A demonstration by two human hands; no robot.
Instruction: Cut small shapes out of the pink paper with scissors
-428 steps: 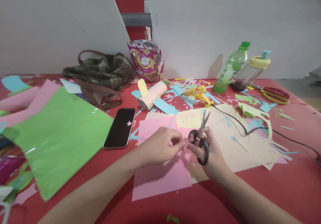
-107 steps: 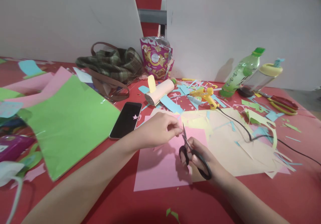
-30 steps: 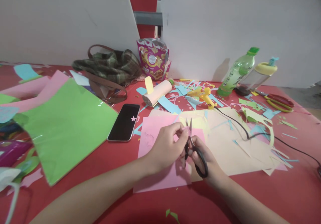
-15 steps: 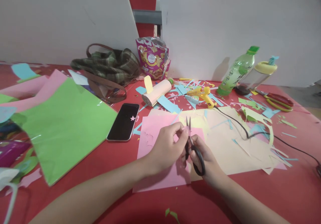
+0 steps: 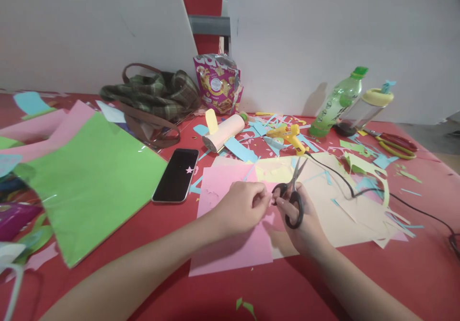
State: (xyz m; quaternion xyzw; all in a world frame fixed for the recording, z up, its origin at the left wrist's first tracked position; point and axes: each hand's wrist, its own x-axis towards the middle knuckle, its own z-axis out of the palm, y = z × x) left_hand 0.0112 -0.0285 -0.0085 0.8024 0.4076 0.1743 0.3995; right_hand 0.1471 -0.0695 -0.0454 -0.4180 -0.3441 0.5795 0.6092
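My right hand (image 5: pixel 305 225) is closed around black-handled scissors (image 5: pixel 297 171), whose blades point up and away, slightly apart. My left hand (image 5: pixel 244 206) pinches a tiny pink paper piece (image 5: pixel 272 199); its outline is mostly hidden by fingertips. The fingertips of both hands meet or nearly meet at this piece. Beneath them lies a pink paper sheet (image 5: pixel 230 258) with cut-outs in its left part, overlapping a cream sheet (image 5: pixel 334 230). A pink paper star (image 5: pixel 189 170) rests on the black phone (image 5: pixel 176 175) left of my hands.
Behind the sheets lie a paper-covered tube (image 5: pixel 226 131), paper scraps and a yellow glue gun (image 5: pixel 289 136) with a black cord. A green bottle (image 5: pixel 338 103), a clear cup (image 5: pixel 370 108) and red-and-yellow-handled pliers (image 5: pixel 397 143) are at right. Green sheets (image 5: pixel 97 182) lie left, a snack bag (image 5: pixel 218 84) behind.
The scissors have moved away from the paper at my left fingertips and tilted right in my right hand. My left hand has lowered slightly, and my right fingertips now reach toward the piece.
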